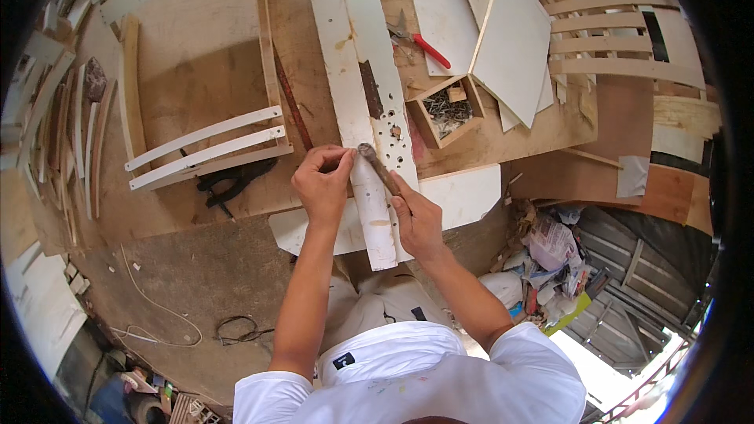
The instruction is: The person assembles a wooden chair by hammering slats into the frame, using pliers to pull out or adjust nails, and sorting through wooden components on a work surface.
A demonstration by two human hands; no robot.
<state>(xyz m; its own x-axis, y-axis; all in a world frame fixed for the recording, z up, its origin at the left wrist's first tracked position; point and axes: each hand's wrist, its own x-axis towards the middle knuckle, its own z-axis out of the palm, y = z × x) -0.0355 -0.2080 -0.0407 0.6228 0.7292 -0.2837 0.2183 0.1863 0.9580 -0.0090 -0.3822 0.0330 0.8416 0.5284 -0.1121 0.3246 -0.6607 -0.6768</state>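
My right hand (pixel 418 226) is closed round the handle of a hammer (pixel 380 170). The hammer's head rests on or just over a long white board (pixel 372 216), close to my left fingertips. My left hand (pixel 320 186) is closed in a pinch at the board's left edge; whatever its thumb and finger hold is too small to make out. Under and beside the board runs a wider white plank (pixel 386 102) with several dark holes. Right of it stands a small wooden box (pixel 444 134) of nails or screws.
Snips with a red handle (pixel 430 51) lie beyond the box, near white panels (pixel 514 31). On the left are a slatted wooden frame (pixel 206 144) and a black clamp (pixel 232 180). Slatted pieces (pixel 605 45) stack at far right. A cable (pixel 239 331) lies on the floor.
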